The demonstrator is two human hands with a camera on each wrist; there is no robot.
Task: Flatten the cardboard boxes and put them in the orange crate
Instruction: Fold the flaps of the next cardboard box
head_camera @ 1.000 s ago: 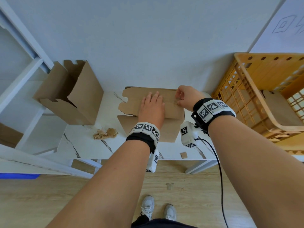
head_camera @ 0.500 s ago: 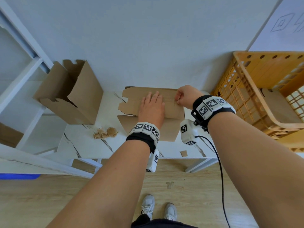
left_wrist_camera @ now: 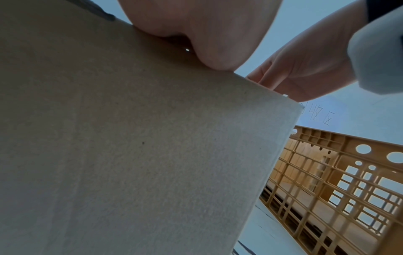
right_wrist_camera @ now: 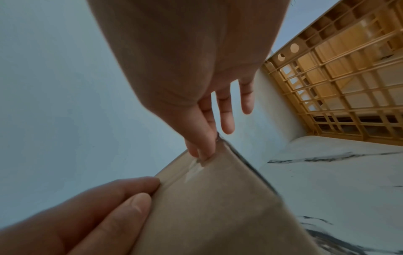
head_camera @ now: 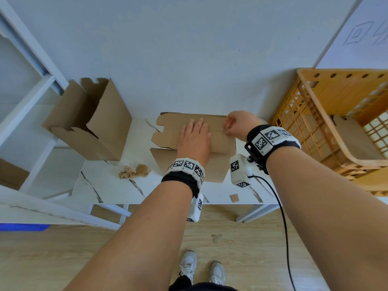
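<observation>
Nearest, by the table [head_camera: 109, 185] edge, lies a small cardboard scrap [head_camera: 234, 197]; further in and to the left sits a crumpled wad of brown paper [head_camera: 134, 171]. In the middle of the table is the box [head_camera: 168, 131] being worked on — collapsed but not fully flat, its upper panel raised above a lower flap. The left hand [head_camera: 194, 141] lies palm down on that panel, fingers straight and together, pressing it. Just to its right, the right hand [head_camera: 237, 124] pinches a small strip of tape [right_wrist_camera: 194, 168] at the box's top edge between thumb and forefinger; the other fingers [right_wrist_camera: 226, 119] hang loose and spread. Whether the strip has come free of the cardboard is hard to tell.

Far left, a second box [head_camera: 92, 120] stands open against the wall, flaps up. Far right, beside the table, is the orange crate [head_camera: 327, 114] — a flat piece of cardboard [head_camera: 352, 139] already lies on its floor.
</observation>
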